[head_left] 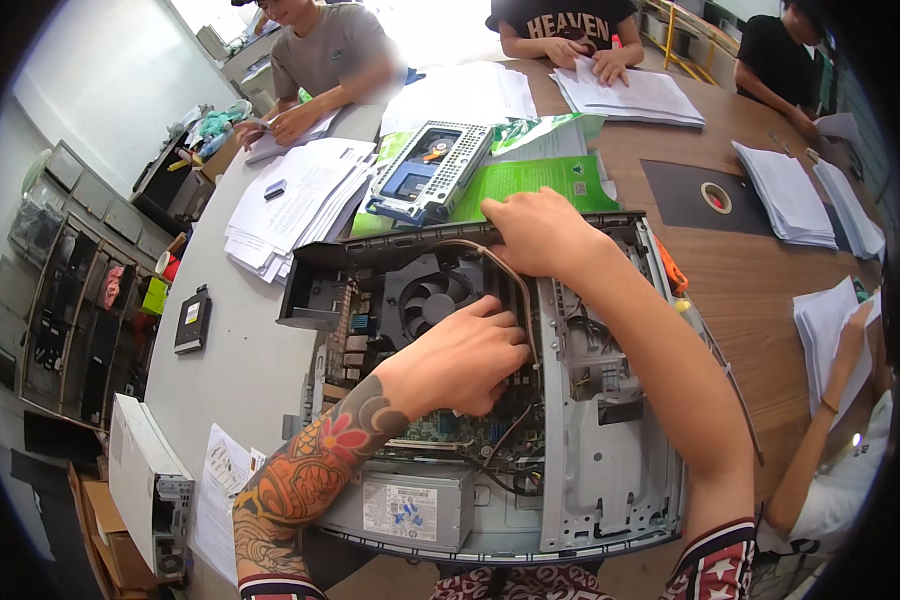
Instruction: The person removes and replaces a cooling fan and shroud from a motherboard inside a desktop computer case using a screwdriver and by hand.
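Note:
An opened desktop computer case (610,470) lies before me with its insides showing. My left hand (465,355) reaches in beside the black cooling fan (432,300), over the circuit board (435,428). Its fingers are curled closed, and what they grip is hidden beneath them. My right hand (540,235) is at the far rim, fingers bent and closed near a thin brown cable (518,285); I cannot make out what is in them. The cable curves across the case between both hands. At the near side sits a silver power supply (410,510).
Beyond the case, a metal drive cage (435,170) rests on green packaging (535,188). Paper stacks (295,205) lie left and right. A black drive (192,320) is on the left, a tape roll (715,197) on the right. Several people work around the table.

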Motion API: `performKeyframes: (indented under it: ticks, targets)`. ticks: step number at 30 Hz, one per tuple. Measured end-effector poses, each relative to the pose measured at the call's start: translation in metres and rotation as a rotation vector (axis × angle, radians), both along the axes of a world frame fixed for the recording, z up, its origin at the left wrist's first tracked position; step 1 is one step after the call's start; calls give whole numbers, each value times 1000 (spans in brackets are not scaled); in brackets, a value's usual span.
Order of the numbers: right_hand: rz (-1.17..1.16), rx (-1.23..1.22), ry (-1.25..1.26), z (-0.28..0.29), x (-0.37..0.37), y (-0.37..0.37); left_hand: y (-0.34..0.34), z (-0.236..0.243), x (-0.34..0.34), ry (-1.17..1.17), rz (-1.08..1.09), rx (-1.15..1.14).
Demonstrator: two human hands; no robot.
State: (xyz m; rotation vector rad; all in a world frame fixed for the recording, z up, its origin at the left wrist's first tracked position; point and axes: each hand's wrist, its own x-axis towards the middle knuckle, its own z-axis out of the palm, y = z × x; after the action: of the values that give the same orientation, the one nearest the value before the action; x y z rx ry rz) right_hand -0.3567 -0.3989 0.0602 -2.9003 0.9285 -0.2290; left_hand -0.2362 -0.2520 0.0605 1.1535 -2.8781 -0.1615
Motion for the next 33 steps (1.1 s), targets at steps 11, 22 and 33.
performKeyframes:
  ticks: [11, 22, 33]
  targets:
    - [25, -82, -56, -2, -8, 3, 3, -4, -4, -60, -17, 32]
    - [-12, -111, 35, 2, 6, 11, 3, -24, 5, 76, 30, -9]
    - [-72, -373, 103, -7, 16, 14, 5, -22, 4, 63, 65, -67]
